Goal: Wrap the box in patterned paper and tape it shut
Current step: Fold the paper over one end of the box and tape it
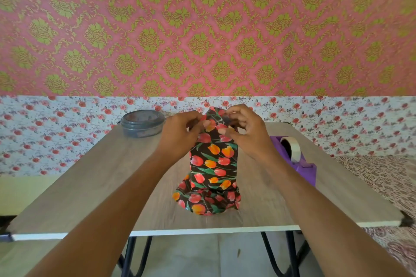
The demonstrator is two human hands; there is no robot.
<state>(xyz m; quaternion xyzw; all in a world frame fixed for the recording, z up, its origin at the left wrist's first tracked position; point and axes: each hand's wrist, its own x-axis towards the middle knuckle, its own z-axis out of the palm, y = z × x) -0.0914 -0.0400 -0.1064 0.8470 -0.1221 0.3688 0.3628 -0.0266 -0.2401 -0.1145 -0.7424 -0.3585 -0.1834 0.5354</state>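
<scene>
Right, left hand and right hand each had a pinching grip on the patterned paper atop the box, stood upright on the counter, likely to fold that end shut

Tulip-patterned wrapped box, upright, mid-table, bottom paper flared

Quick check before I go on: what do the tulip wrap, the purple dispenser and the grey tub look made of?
The tulip wrap: thin paper, probably slightly glossy; it creases and flares loosely at its unfolded end. The purple dispenser: moulded plastic, smooth and uniformly coloured, holding a pale tape roll. The grey tub: likely translucent plastic, with sheen on its lid; contents unclear.
</scene>
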